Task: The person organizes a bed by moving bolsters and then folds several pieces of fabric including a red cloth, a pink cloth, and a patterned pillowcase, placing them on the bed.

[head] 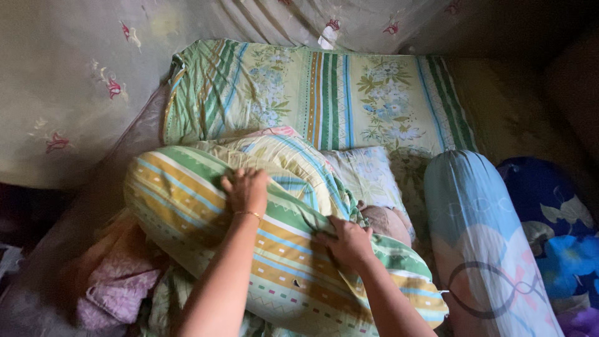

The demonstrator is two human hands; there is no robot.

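A long bolster pillow [187,212] in a green, yellow and blue striped cover lies slantwise across the bed in front of me. My left hand [246,189] rests on its upper side, fingers curled into the fabric; a thin bracelet circles the wrist. My right hand [346,240] presses on the cover further right, near the open end where bunched cloth [324,181] and the bare inner pillow [390,221] show.
A mattress with a floral striped sheet [324,93] fills the back. A small pale pillow [368,175] lies behind the bolster. A light blue bolster [480,231] and a dark blue flowered cushion [555,218] lie right. Pink cloth [115,284] is heaped left; patterned netting [75,81] hangs behind.
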